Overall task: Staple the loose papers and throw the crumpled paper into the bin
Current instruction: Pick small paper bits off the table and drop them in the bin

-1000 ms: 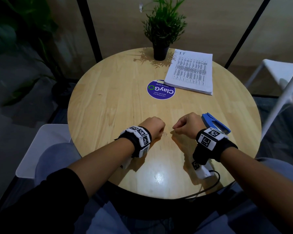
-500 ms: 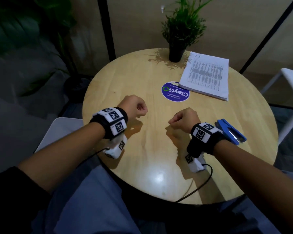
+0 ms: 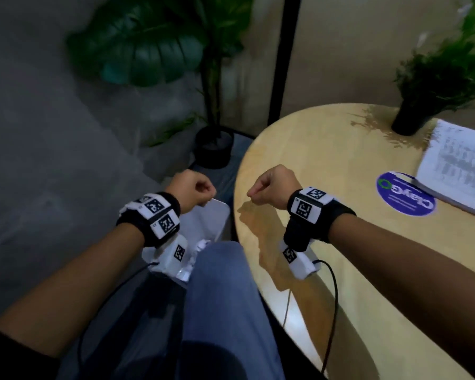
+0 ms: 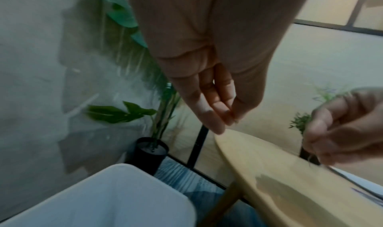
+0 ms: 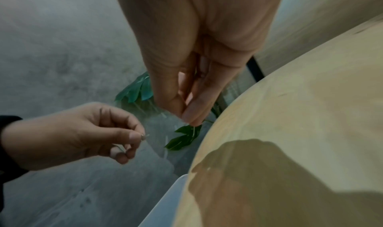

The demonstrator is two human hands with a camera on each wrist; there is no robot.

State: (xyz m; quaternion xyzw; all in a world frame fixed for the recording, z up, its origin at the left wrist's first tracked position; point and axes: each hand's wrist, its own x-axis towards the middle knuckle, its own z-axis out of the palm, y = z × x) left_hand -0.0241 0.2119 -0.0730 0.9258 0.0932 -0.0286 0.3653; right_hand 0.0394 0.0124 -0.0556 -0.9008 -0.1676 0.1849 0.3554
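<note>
Head view: the left hand (image 3: 194, 190) has left the table (image 3: 327, 160) and hangs over the white bin (image 3: 217, 212), where crumpled paper (image 3: 202, 246) shows; the papers (image 3: 461, 165) lie stacked beside the potted plant (image 3: 422, 86).
Left wrist view: thumb and fingers pinch a tiny scrap, likely staple waste.
Right wrist view: the right hand (image 5: 187, 89) pinches a fine sliver. Binning looks nearly done.

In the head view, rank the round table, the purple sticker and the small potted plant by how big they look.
Largest to smallest, as they look in the head view:
1. table
2. small potted plant, partly cut off by the frame edge
3. purple sticker
</note>
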